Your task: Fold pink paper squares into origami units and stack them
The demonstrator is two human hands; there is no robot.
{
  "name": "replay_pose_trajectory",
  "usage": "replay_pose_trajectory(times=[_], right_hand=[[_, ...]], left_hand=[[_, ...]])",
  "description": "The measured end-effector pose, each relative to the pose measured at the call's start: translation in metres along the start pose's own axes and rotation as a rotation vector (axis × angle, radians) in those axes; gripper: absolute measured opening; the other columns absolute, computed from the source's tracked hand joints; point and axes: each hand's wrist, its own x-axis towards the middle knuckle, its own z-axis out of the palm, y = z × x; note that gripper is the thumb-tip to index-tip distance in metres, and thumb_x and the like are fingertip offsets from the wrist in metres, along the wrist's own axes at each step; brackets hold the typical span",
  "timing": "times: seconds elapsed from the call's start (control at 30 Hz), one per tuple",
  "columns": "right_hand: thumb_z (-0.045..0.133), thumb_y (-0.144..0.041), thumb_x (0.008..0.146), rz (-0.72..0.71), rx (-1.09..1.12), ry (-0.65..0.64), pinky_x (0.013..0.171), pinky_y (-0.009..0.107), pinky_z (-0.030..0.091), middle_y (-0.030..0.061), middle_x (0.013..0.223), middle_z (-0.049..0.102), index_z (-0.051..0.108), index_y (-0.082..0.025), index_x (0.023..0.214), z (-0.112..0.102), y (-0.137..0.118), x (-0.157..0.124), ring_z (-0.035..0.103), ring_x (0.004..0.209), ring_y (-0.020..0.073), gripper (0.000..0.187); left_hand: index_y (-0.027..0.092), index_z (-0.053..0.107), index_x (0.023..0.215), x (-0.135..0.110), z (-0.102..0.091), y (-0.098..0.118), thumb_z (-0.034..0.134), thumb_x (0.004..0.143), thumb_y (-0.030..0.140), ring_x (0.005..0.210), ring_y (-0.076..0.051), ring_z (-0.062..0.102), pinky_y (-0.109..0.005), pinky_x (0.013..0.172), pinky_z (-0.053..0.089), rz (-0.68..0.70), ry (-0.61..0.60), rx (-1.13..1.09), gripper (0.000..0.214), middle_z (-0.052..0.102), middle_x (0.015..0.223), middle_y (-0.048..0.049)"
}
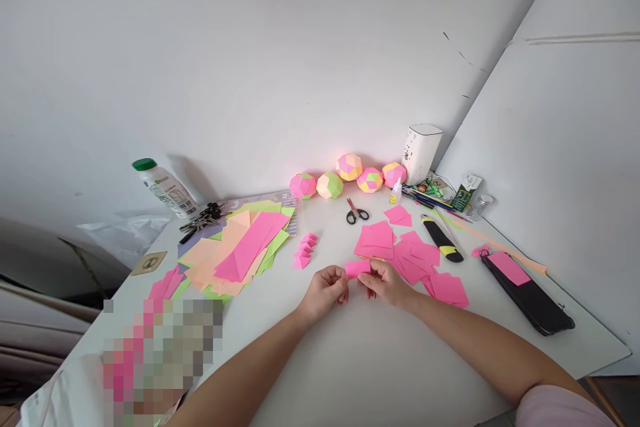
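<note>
Between both hands, above the white table, is a small folded pink paper (357, 269). My left hand (327, 288) pinches its left end, and my right hand (384, 281) grips its right end with thumb and fingers. Just beyond and right of my right hand lie loose pink paper squares (378, 240), overlapping one another. To the left, past my left hand, a short row of folded pink paper pieces (305, 251) stands on the table.
Scissors (357, 211), a glue bottle (396, 192) and several paper balls (330, 185) stand toward the wall. A utility knife (442, 239) and black pouch (530, 297) lie right. Coloured paper sheets (253, 247) and a white bottle (167, 188) are left; a blurred patch covers the lower left.
</note>
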Motion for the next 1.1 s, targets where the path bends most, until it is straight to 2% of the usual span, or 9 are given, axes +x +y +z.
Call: replay_pose_trajectory(times=[0.1,0.17,0.23,0.33,0.47,0.6,0.83,1.1], right_hand=[[0.054,-0.042,0.082,-0.011,0.017,0.022,0.044,0.021,0.041,-0.0031,0.056,0.054,0.049,-0.016,0.072,0.000,-0.001,0.000,0.054,0.046,0.0101,0.028],[0.053,-0.042,0.083,-0.009,0.013,0.027,0.044,0.021,0.041,-0.0036,0.054,0.053,0.049,-0.017,0.072,0.000,-0.002,0.000,0.054,0.046,0.0101,0.028],[0.054,-0.042,0.083,-0.005,-0.010,0.031,0.043,0.021,0.041,-0.0036,0.054,0.053,0.049,-0.017,0.072,0.000,-0.001,0.000,0.054,0.046,0.0102,0.028],[0.057,-0.044,0.081,-0.008,-0.061,0.027,0.042,0.021,0.040,-0.0034,0.054,0.052,0.052,-0.016,0.072,0.001,0.000,0.000,0.053,0.045,0.0101,0.029],[0.059,-0.047,0.078,-0.016,-0.099,0.028,0.041,0.021,0.041,-0.0025,0.055,0.052,0.054,-0.017,0.066,0.003,0.002,0.000,0.053,0.046,0.0106,0.033],[0.058,-0.046,0.079,-0.066,-0.115,0.035,0.040,0.021,0.042,-0.0006,0.062,0.053,0.057,-0.016,0.065,0.005,0.001,-0.001,0.055,0.048,0.0109,0.033],[0.060,-0.047,0.078,-0.086,-0.096,0.080,0.040,0.024,0.047,0.0024,0.067,0.059,0.067,-0.016,0.078,0.006,0.007,0.000,0.058,0.049,0.0123,0.032],[0.060,-0.044,0.078,-0.069,-0.090,0.109,0.040,0.024,0.049,0.0032,0.071,0.059,0.068,-0.016,0.084,0.006,0.012,0.001,0.059,0.049,0.0126,0.029]], left_hand=[[0.017,0.047,0.072,0.001,-0.001,0.000,0.060,0.074,0.040,0.042,-0.010,0.048,-0.020,0.042,0.036,0.002,0.040,-0.056,0.026,0.044,0.042,0.0076],[0.018,0.045,0.073,0.000,-0.001,0.002,0.058,0.076,0.041,0.046,-0.011,0.051,-0.021,0.043,0.039,0.015,0.059,-0.085,0.027,0.048,0.047,0.0058],[0.018,0.044,0.078,-0.001,0.000,0.006,0.055,0.079,0.043,0.051,-0.011,0.054,-0.022,0.045,0.042,0.028,0.052,-0.098,0.028,0.055,0.057,0.0025],[0.017,0.046,0.086,-0.003,0.002,0.011,0.054,0.079,0.048,0.055,-0.012,0.056,-0.022,0.045,0.043,0.020,0.013,-0.076,0.032,0.058,0.065,0.0002],[0.015,0.049,0.086,-0.003,0.003,0.013,0.053,0.080,0.048,0.055,-0.011,0.055,-0.022,0.047,0.042,0.025,-0.049,-0.024,0.034,0.056,0.066,-0.0004],[0.014,0.050,0.087,-0.004,0.004,0.012,0.053,0.081,0.046,0.053,-0.010,0.054,-0.023,0.048,0.043,0.006,-0.050,0.016,0.033,0.055,0.064,0.0003],[0.015,0.050,0.085,-0.003,0.002,0.006,0.055,0.080,0.046,0.052,-0.009,0.052,-0.023,0.048,0.043,0.020,-0.034,0.019,0.032,0.053,0.063,0.0021],[0.016,0.048,0.089,-0.005,0.002,0.008,0.057,0.078,0.046,0.053,-0.010,0.052,-0.023,0.048,0.043,0.018,-0.034,0.031,0.033,0.051,0.061,0.0032]])
